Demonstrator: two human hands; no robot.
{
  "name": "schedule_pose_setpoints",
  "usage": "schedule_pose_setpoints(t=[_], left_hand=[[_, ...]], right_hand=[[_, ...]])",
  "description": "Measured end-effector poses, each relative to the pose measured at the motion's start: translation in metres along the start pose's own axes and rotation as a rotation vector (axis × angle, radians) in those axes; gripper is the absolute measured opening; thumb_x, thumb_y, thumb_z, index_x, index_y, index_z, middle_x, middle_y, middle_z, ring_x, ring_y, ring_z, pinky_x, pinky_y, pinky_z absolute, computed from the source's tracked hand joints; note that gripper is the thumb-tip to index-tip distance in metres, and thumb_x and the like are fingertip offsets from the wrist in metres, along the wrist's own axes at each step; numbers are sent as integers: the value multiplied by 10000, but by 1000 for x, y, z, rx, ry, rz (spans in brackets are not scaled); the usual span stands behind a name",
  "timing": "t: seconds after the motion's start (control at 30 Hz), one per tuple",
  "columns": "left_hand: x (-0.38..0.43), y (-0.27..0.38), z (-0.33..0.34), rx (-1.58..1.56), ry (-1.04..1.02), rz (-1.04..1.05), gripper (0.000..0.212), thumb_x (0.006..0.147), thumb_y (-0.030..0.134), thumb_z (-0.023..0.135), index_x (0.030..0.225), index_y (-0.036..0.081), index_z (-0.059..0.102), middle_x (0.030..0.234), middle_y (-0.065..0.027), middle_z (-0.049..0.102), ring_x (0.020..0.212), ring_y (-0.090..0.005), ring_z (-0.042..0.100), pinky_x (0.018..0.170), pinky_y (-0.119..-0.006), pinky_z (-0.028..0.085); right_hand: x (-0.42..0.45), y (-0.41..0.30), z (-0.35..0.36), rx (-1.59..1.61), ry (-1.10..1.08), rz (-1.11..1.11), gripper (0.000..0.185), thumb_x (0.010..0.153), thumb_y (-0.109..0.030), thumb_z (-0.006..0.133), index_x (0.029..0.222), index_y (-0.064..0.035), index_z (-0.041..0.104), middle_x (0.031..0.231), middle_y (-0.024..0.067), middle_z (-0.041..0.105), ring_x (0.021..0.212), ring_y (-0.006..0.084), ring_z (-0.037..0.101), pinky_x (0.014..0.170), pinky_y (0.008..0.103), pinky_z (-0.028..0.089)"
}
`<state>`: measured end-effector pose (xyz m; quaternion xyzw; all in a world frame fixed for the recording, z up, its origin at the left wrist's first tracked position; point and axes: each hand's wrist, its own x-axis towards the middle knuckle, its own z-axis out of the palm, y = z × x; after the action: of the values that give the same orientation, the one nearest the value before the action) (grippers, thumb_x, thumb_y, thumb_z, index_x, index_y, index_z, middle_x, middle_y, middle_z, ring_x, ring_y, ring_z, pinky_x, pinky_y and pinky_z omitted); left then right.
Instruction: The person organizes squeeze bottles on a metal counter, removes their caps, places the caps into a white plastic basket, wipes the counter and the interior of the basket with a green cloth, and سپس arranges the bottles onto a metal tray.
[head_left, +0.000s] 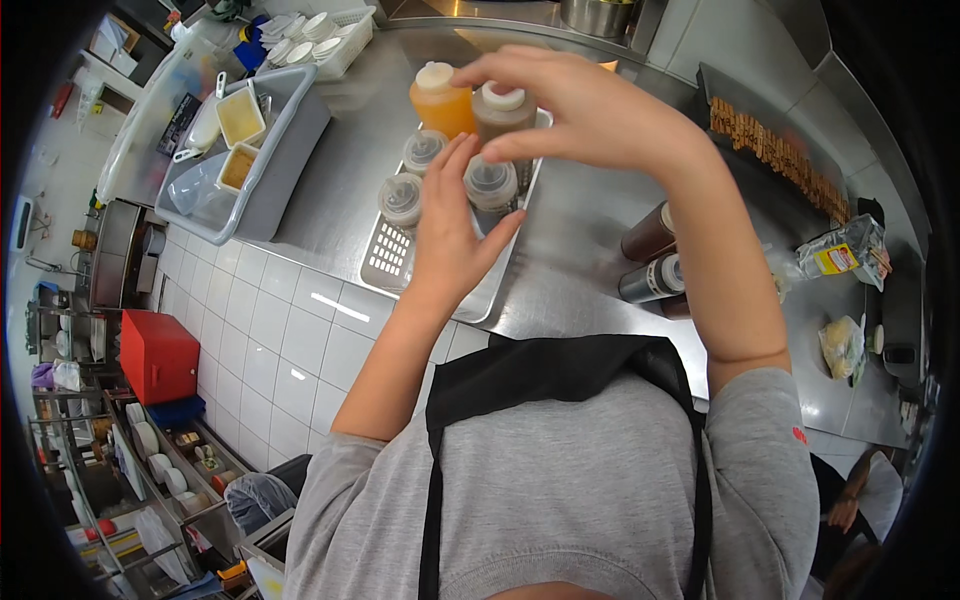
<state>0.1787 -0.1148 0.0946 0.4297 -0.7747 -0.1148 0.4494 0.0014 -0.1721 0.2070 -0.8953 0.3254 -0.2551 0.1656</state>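
A perforated metal tray (388, 255) on the steel counter holds several squeeze bottles. At its far end stand an orange-filled bottle (442, 101) and a brown-filled bottle (504, 118), both with pale caps. Nearer me are bottles with clear nozzle caps: one (424, 150) at the back left, another (401, 196) in front of it, and a third (491, 180) on the right. My left hand (454, 225) is open over the tray, its thumb and fingers spread beside the third bottle. Fingers apart, my right hand (559, 109) arches over the brown-filled bottle; contact is unclear.
A grey plastic tub (300, 127) with containers stands left, before a white basket (349, 45) of small dishes. Dark sauce bottles (649, 234) lie under my right forearm. A tray of skewered food (772, 150) is at right. Another person's hand (846, 510) shows lower right.
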Motion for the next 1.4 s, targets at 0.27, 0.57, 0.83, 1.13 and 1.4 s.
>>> schedule_pose_setpoints(t=[0.27, 0.57, 0.83, 1.13, 1.4], left_hand=[[13, -15, 25, -8, -141, -253, 977, 663, 101, 808, 1427, 52, 200, 1227, -214, 509, 1145, -312, 521, 952, -378, 432], [-22, -2, -18, -119, -54, -285, 953, 622, 35, 826, 1402, 104, 282, 1159, -145, 563, 1067, -238, 570, 872, -366, 508], [-49, -4, -71, -105, 53, -459, 934, 611, 52, 839, 1379, 119, 311, 1143, -133, 570, 1008, -232, 595, 821, -368, 559], [-55, -22, -67, -28, 52, -491, 881, 646, -2, 788, 1378, 69, 304, 1132, -131, 562, 1017, -235, 575, 856, -364, 511], [-21, 17, -75, 134, 158, -206, 963, 641, 142, 837, 1417, 89, 270, 1354, -161, 428, 1258, -282, 415, 976, -452, 384]], right_hand=[[-98, -34, -47, 155, 33, 247, 572, 721, -268, 737, 1241, -110, 559, 1196, 62, 561, 1085, 207, 560, 903, 371, 453], [-148, -32, -65, 166, 162, 311, 514, 715, -301, 758, 1166, -103, 610, 1099, 68, 608, 1022, 209, 594, 859, 357, 465], [-121, -28, -37, 201, 46, 221, 478, 747, -302, 731, 1149, -75, 609, 1065, 74, 624, 987, 204, 599, 839, 341, 469], [-122, -14, -37, 112, 64, 270, 435, 770, -246, 707, 1151, -63, 602, 1073, 69, 625, 989, 195, 594, 842, 334, 456], [-207, 20, -72, -49, 158, 527, 420, 719, -79, 670, 1132, -58, 594, 1074, 73, 614, 1017, 190, 573, 809, 321, 469]])
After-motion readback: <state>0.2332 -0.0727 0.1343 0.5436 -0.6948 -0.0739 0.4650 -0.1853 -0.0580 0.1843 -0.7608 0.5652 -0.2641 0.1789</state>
